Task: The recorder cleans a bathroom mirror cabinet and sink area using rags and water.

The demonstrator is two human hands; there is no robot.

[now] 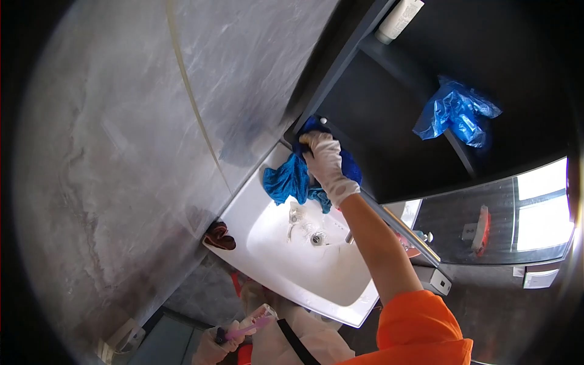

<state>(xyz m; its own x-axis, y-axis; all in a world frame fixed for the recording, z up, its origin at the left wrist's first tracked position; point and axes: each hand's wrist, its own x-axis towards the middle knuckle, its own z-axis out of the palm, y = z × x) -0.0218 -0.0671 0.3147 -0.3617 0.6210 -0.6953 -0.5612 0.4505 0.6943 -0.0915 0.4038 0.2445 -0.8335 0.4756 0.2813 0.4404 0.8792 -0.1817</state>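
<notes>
My right hand (322, 157), in a white glove, reaches over the sink to the dark cabinet's lower corner. Its fingers are curled on a dark blue cloth (351, 168). Teal cloth (288, 179) hangs beside the hand over the basin's rim. Low in the view, my gloved left hand (224, 341) holds a pink-handled brush (248, 329). A clear plastic cup (267, 312) is at the brush's far end; whether the hand also grips the cup is unclear. Between the hands lies the white washbasin (292, 269), wet around its drain (316, 238).
A dark brown cloth (220, 236) lies on the basin's left corner. The open cabinet (365, 105) holds a white tube (399, 22) and a crumpled blue plastic bag (456, 114). A mirror (497, 219) juts out at right. The faucet (349, 237) is partly behind my forearm.
</notes>
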